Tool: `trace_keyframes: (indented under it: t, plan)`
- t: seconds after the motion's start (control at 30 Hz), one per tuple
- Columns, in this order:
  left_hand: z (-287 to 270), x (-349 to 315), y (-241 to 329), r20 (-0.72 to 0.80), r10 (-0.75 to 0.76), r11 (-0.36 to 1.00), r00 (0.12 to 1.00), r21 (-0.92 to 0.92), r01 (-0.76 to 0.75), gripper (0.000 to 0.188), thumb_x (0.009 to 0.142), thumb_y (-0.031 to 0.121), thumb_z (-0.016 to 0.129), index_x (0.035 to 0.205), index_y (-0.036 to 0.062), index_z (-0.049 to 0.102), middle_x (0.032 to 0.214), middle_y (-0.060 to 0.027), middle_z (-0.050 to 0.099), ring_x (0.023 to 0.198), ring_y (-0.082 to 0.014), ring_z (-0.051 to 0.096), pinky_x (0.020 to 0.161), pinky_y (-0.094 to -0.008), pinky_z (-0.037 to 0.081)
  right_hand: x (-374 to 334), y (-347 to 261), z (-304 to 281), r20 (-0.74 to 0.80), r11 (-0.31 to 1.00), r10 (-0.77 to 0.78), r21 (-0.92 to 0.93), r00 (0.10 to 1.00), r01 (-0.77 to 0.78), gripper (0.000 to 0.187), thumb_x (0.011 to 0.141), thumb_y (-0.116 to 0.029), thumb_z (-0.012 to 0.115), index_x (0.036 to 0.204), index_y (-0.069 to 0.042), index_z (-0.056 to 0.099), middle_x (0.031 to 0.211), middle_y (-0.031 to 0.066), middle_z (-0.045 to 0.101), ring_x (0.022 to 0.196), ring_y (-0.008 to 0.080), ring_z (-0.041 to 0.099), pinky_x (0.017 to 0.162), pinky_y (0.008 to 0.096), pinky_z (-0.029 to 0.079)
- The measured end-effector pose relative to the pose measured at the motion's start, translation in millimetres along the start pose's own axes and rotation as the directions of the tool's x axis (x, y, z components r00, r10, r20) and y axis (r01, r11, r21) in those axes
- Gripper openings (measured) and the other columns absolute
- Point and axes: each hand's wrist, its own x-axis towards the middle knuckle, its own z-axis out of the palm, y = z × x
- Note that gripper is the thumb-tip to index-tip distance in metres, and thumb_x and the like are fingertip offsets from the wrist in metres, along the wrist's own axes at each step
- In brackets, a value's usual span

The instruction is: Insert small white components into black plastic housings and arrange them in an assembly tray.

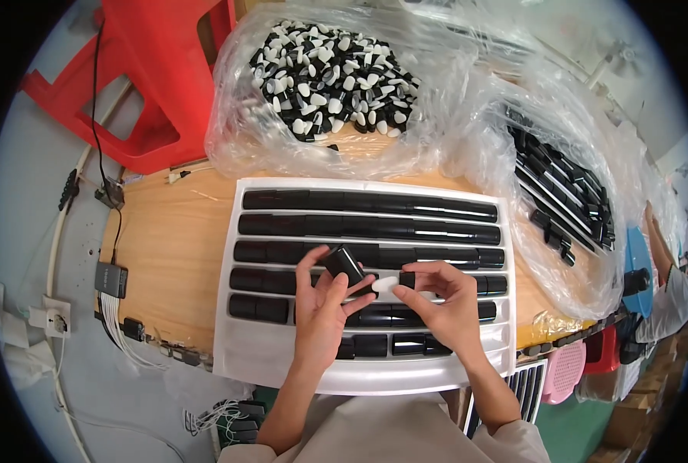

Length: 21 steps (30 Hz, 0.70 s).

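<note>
My left hand (319, 320) is closed around a glossy black tube (342, 262), tilted above the tray, with some fingers stretched toward the right. Pinched in my right hand (452, 307) is a small black piece with a white oval tip (386, 285); the tip points left, close to my left fingertips. Both hands are over a white tray (406, 380) holding several rows of black cylinders (367, 229) laid end to end. My hands and forearms hide parts of the lower rows.
A clear plastic bag with many black-and-white pieces (336, 81) lies behind the tray. Another bag of black tubes (564, 181) is at right. A red stool (159, 69) stands far left. A black box with cables (111, 279) sits at the table's left edge.
</note>
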Motion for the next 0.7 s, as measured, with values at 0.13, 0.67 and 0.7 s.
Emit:
trace_keyframes:
  t: [0.13,0.67,0.7]
  plan:
    - [1,0,1,-0.014,0.035,0.998,0.999,0.044,-0.035,0.046,0.099,0.007,0.052,0.141,0.0116,0.033,0.121,-0.0120,0.058,0.107,-0.0162,0.059,0.087,-0.0290,0.049,-5,1,14,-0.113,0.991,-0.102,-0.098,0.988,0.091,0.030,0.076,-0.001,0.081,0.103,0.002,0.068,0.081,0.0037,0.068,0.075,0.0075,0.064,0.074,0.0220,0.053]
    - [-8,1,-13,0.164,0.123,0.938,0.979,0.302,-0.169,0.040,0.090,-0.002,0.065,0.127,0.0006,0.050,0.099,-0.0059,0.063,0.088,-0.0090,0.060,0.077,-0.0212,0.050,-5,13,23,-0.061,0.996,-0.039,0.074,0.997,0.043,0.034,0.077,0.001,0.080,0.108,0.005,0.067,0.089,0.0113,0.072,0.080,0.0130,0.069,0.075,0.0252,0.056]
    - [-7,1,-12,0.156,0.127,0.918,0.980,0.355,-0.176,0.036,0.090,-0.003,0.065,0.124,0.0001,0.052,0.096,-0.0055,0.063,0.085,-0.0078,0.059,0.076,-0.0201,0.049,-5,14,23,-0.056,0.996,-0.045,0.075,0.997,0.049,0.034,0.077,0.001,0.080,0.109,0.006,0.067,0.089,0.0117,0.072,0.080,0.0135,0.070,0.076,0.0254,0.056]
